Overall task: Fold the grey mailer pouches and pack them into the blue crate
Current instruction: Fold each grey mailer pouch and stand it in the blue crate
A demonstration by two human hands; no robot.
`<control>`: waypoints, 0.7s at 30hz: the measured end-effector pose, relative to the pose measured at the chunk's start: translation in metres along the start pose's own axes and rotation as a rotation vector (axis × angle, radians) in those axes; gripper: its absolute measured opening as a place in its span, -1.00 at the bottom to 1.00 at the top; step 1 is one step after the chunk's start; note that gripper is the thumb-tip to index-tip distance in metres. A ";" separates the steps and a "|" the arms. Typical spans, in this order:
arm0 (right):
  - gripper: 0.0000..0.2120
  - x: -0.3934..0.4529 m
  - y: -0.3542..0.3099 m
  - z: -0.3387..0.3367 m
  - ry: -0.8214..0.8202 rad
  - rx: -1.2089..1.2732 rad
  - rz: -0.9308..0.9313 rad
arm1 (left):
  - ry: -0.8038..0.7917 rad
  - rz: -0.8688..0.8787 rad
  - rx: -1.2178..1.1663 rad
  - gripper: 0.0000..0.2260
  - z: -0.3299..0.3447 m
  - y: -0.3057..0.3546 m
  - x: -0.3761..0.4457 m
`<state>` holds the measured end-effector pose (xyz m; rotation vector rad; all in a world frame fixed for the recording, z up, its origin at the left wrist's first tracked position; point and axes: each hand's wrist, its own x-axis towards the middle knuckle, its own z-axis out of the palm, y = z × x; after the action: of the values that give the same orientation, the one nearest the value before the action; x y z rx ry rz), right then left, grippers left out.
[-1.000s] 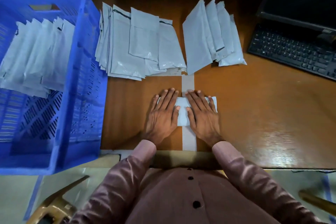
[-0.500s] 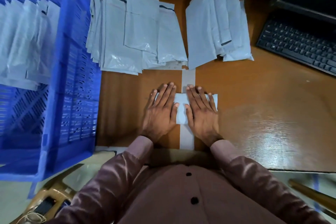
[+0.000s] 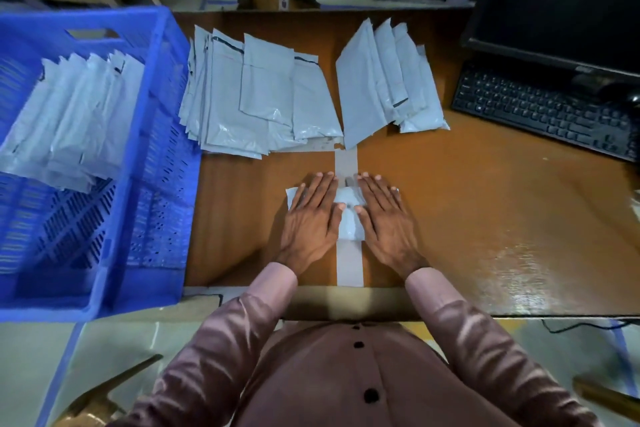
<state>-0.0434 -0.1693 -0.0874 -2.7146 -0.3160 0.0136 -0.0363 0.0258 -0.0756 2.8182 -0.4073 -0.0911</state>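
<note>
A folded grey mailer pouch [image 3: 349,218] lies on the brown table in front of me. My left hand [image 3: 313,215] and my right hand [image 3: 384,215] press flat on it side by side, fingers straight and pointing away. Most of the pouch is hidden under my palms. The blue crate [image 3: 152,156] stands at the left and holds several folded pouches [image 3: 69,121] leaning in a row. Two stacks of unfolded pouches lie at the back of the table: a larger stack [image 3: 256,97] and a smaller stack [image 3: 388,87] to its right.
A black keyboard [image 3: 543,111] and a monitor [image 3: 561,3] occupy the right rear of the table. A grey tape strip [image 3: 348,263] runs down the table's middle. Shelving stands behind the table. The table's front edge is just before my body.
The camera view shifted and tilted back up. My hands stay pressed on the folded pouch, spread slightly further apart.
</note>
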 end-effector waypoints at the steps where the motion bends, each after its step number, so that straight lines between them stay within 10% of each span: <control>1: -0.46 -0.002 0.003 0.001 -0.007 -0.019 -0.005 | 0.006 0.000 0.000 -0.47 0.004 0.001 0.000; 21: -0.45 0.003 0.004 0.006 -0.039 -0.041 0.032 | 0.017 -0.011 0.056 -0.46 0.012 0.001 0.007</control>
<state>-0.0399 -0.1695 -0.0939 -2.7625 -0.2878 0.0704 -0.0307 0.0198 -0.0869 2.8747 -0.3965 -0.0590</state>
